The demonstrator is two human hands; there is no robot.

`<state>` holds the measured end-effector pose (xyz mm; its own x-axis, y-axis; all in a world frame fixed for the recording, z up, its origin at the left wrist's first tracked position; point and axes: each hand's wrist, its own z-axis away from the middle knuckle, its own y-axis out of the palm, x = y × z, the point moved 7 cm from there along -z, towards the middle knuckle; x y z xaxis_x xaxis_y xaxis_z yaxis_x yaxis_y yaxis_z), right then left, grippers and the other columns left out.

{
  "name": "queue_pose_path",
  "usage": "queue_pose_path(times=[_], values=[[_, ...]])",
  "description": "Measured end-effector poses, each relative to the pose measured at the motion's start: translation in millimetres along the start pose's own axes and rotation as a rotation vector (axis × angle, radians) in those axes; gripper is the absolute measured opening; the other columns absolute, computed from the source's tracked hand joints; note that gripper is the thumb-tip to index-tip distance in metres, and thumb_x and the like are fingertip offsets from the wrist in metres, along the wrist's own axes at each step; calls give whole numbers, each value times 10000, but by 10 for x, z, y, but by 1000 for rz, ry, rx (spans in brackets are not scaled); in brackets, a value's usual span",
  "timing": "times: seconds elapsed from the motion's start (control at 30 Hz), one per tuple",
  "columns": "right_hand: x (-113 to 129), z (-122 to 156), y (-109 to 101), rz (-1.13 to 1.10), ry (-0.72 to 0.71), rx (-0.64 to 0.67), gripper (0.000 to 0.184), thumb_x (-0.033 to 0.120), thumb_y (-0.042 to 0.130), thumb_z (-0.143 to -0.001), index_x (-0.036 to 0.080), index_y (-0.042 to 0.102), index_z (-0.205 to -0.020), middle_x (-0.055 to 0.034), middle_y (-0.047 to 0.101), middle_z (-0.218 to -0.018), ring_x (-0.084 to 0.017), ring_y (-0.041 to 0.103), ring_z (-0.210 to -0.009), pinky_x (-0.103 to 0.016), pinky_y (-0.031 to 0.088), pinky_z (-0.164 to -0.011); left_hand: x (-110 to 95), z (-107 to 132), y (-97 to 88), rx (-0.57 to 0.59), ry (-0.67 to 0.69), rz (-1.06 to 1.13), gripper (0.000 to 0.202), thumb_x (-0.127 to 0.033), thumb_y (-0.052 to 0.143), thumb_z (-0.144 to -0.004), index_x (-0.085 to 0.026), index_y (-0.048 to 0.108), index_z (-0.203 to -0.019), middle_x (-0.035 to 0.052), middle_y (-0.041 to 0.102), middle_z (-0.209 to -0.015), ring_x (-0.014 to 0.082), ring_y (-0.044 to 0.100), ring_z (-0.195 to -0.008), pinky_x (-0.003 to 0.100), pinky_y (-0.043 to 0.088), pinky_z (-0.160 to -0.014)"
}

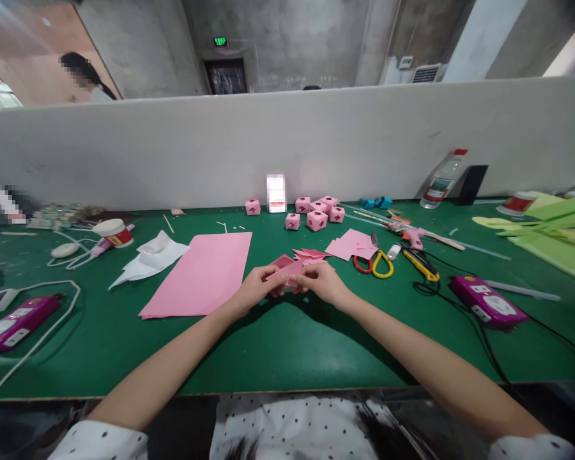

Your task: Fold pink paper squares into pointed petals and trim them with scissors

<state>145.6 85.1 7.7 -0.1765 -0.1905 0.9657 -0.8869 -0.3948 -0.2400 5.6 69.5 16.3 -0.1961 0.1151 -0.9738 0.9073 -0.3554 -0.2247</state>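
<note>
Between my two hands, just above the green table, is a folded piece of pink paper. My left hand grips its left side, fingers closed on it. The fingertips of my right hand pinch its right side. Right behind it lie several folded pink paper pieces. A stack of pink paper squares sits beyond my right hand. To the left of my left hand lie large pink paper sheets. Several finished-looking pink paper cubes stand near the partition. My fingers partly hide the held paper's folds.
Scissors, a utility knife and a pink glue gun lie to the right. Purple power strips with cables lie at both sides. A paper cup, white tissue, phone and bottle stand farther back.
</note>
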Motion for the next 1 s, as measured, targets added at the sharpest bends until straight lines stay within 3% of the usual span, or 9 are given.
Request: queue_pose_path(times=[0.2, 0.37, 0.57, 0.8, 1.0], values=[[26, 32, 88, 57, -27, 67, 401, 540, 668, -761, 154, 672, -654, -44, 710, -658, -160, 633, -599, -249, 471, -559, -105, 0, -73, -90, 96, -51, 343, -487, 655, -779, -145, 672, -797, 28, 644, -764, 140, 557, -695, 241, 435, -643], [30, 70, 175, 95, -18, 125, 342, 468, 649, -791, 148, 691, -677, -37, 707, -647, -160, 645, -606, -239, 470, -567, -90, 8, -12, 4, 86, -41, 331, -456, 680, -774, -131, 694, -840, 47, 671, -838, 167, 586, -791, 262, 436, -747], [66, 96, 199, 160, -36, 153, 327, 429, 634, -811, 139, 709, -680, -38, 714, -642, -151, 629, -581, -229, 448, -546, -44, 10, -18, 24, 44, -16, 326, -447, 741, -719, -132, 686, -787, 27, 657, -775, 149, 577, -729, 246, 419, -695], [29, 100, 233, 153, -29, 169, 337, 463, 669, -781, 147, 704, -669, -38, 713, -640, -155, 643, -591, -233, 468, -568, -6, -2, -31, 12, 15, 80, 289, -409, 771, -692, -141, 685, -758, 34, 670, -787, 150, 583, -749, 255, 435, -730], [62, 125, 273, 127, -25, 179, 339, 466, 670, -777, 153, 690, -651, -39, 712, -637, -149, 635, -579, -232, 464, -556, -19, 12, -41, -10, -23, 168, 334, -397, 820, -621, -139, 608, -625, 5, 614, -658, 115, 539, -630, 229, 408, -616]])
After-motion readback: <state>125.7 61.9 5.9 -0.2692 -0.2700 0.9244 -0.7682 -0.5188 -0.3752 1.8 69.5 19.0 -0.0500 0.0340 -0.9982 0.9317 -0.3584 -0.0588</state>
